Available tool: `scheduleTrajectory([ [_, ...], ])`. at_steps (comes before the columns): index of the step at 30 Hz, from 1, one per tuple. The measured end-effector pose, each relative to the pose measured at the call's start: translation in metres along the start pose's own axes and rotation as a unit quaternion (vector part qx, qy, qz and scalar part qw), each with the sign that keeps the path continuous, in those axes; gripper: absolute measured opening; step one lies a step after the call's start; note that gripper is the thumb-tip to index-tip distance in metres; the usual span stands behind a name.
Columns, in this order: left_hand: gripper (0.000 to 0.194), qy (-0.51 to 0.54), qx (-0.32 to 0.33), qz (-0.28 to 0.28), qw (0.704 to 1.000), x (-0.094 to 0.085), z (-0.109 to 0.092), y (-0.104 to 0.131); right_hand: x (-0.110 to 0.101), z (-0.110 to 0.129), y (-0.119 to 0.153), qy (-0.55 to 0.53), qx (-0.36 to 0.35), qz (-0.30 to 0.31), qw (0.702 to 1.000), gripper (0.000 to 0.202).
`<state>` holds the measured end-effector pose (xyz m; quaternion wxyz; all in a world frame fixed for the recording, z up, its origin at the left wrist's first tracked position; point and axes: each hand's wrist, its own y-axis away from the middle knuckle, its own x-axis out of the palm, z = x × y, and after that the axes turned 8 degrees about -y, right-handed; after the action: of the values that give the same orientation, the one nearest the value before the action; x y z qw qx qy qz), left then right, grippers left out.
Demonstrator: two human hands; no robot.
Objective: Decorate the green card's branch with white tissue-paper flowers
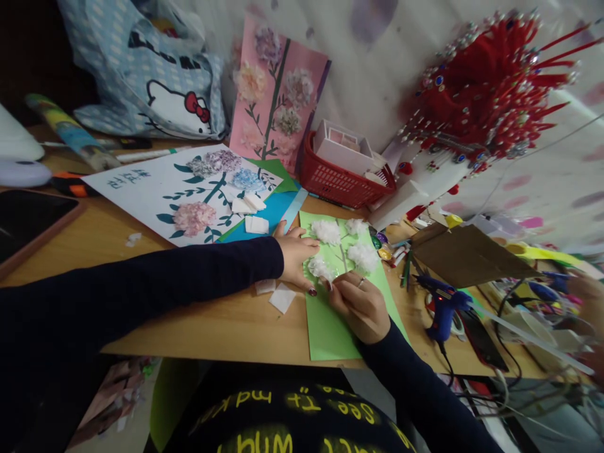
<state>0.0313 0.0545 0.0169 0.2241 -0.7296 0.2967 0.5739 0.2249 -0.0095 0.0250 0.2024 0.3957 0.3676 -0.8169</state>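
A light green sheet of paper lies on the table, bearing several fluffy white paper flowers and a drawn stem. My left hand rests flat over the sheet's left edge, fingers spread, beside the lower-left white flower. At that flower's lower edge, my right hand has its thumb and fingertips pinched together; what is between them is hidden. Small white paper squares lie near my left wrist, and folded white pieces sit above my left sleeve.
A white sheet with coloured paper flowers lies to the left, near a phone. Behind stand a pink flower picture and a red basket. On the right are a blue glue gun with its cord, brown cardboard and another person's blurred hand.
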Motion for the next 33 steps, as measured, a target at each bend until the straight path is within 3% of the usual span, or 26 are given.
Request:
scheduleTrajectory([
  [10,0.089,0.007,0.000,0.005,1.000,0.000,0.000,0.000,0.000,-0.004,0.014,-0.031,0.000,-0.060,0.998,0.015],
  [19,0.092,0.005,-0.001,0.005,1.000,0.001,0.001,-0.001,0.000,-0.001,0.009,-0.031,0.021,-0.031,0.999,0.018],
  [29,0.088,-0.005,-0.003,0.005,1.000,0.002,0.000,0.000,0.003,0.002,-0.004,0.029,0.018,-0.013,0.999,0.035],
  [33,0.087,-0.008,-0.004,0.011,1.000,-0.004,-0.003,0.003,0.005,-0.002,-0.007,0.009,0.084,-0.074,0.994,0.038],
])
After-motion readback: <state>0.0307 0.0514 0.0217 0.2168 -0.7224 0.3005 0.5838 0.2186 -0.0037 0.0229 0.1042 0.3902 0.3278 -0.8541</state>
